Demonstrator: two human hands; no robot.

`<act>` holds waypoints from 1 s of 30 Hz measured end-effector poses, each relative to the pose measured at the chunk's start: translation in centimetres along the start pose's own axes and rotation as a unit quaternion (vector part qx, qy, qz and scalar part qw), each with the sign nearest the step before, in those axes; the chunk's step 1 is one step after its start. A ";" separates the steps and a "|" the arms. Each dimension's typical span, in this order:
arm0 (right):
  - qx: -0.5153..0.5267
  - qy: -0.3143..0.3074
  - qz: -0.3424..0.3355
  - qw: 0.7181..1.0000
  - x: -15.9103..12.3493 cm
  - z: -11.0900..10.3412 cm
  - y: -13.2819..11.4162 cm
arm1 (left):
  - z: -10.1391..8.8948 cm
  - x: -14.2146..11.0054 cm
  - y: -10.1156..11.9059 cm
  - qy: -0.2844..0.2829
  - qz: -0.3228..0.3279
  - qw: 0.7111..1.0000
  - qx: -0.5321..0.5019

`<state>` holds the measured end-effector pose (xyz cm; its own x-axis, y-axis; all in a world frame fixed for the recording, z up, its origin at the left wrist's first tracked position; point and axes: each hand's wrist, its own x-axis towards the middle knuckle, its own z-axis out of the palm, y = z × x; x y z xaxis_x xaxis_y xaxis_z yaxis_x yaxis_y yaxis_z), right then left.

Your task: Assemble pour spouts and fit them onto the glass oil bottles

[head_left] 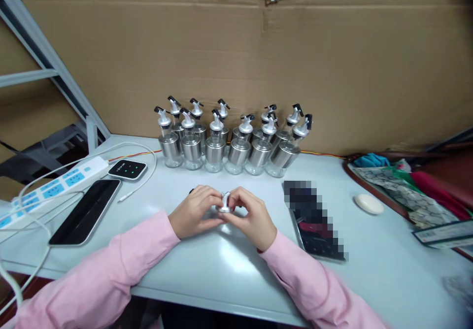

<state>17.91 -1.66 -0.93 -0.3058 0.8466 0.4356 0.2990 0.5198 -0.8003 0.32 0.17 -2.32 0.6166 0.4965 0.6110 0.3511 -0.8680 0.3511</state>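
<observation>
Both my hands meet at the middle of the white table [221, 265], in pink sleeves. My left hand [195, 211] and my right hand [249, 216] have their fingers closed around a small silver pourer cap [224, 203], which shows between the fingertips. A glass body under the cap is mostly hidden by my fingers. Behind the hands, several glass oil bottles [236, 144] with steel bands and black-and-silver pourer tops stand in a tight cluster against the cardboard.
A big cardboard sheet [258, 63] walls off the back. To the left lie a white power strip [55, 181], a small black device [127, 169] and a black phone [86, 211]. On the right are a blurred dark tablet [318, 225], a white oval soap-like object [368, 204] and colourful cloth [402, 181].
</observation>
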 end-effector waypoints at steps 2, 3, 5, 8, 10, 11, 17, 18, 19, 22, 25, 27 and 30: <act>-0.023 -0.032 -0.021 0.999 0.2 -0.8 0.0 | -0.1 0.0 -0.1 0.011 -0.001 1.000 0.000; -0.050 -0.047 -0.026 0.997 0.3 -1.2 0.1 | -0.1 0.0 -0.2 0.016 -0.006 1.000 -0.001; -0.135 -0.062 -0.010 0.989 0.4 -2.0 0.5 | -0.2 -0.1 -0.4 0.025 -0.017 1.000 -0.003; -0.270 -0.082 0.075 0.956 0.3 -2.8 1.3 | -0.3 0.0 -0.5 0.032 -0.028 0.999 0.000; -0.308 -0.105 0.125 0.937 0.2 -3.0 1.8 | -0.3 0.0 -0.5 0.027 -0.027 0.999 -0.001; -0.310 -0.115 0.136 0.934 0.2 -3.1 2.0 | -0.3 0.0 -0.5 0.022 -0.026 0.999 -0.004; -0.211 -0.058 0.131 0.967 0.4 -3.1 1.8 | -0.3 -0.1 -0.3 -0.006 -0.022 1.000 -0.016; -0.170 -0.038 0.132 0.976 0.5 -3.0 1.6 | -0.3 -0.1 -0.3 -0.009 -0.021 1.000 -0.016; -0.127 -0.017 0.133 0.983 0.5 -3.0 1.5 | -0.3 -0.1 -0.4 -0.014 -0.021 1.000 -0.015; -0.032 0.030 0.121 0.992 0.4 -2.7 1.1 | -0.3 -0.1 -0.3 -0.031 -0.023 0.999 -0.012; -0.020 0.051 0.092 0.994 0.4 -2.5 0.8 | -0.3 -0.1 -0.2 -0.039 -0.022 0.999 -0.010; -0.023 0.050 0.075 0.996 0.4 -2.4 0.6 | -0.3 -0.1 -0.2 -0.038 -0.020 0.999 -0.009; -0.032 0.055 0.074 0.995 0.3 -2.4 0.6 | -0.3 -0.1 -0.1 -0.036 -0.022 0.999 -0.006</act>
<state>20.13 -0.80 -0.29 -0.1551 0.9197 0.3606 0.3912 0.3924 -0.8325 -0.01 0.25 -2.20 0.6494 0.5327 0.5427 0.3704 -0.8449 0.3860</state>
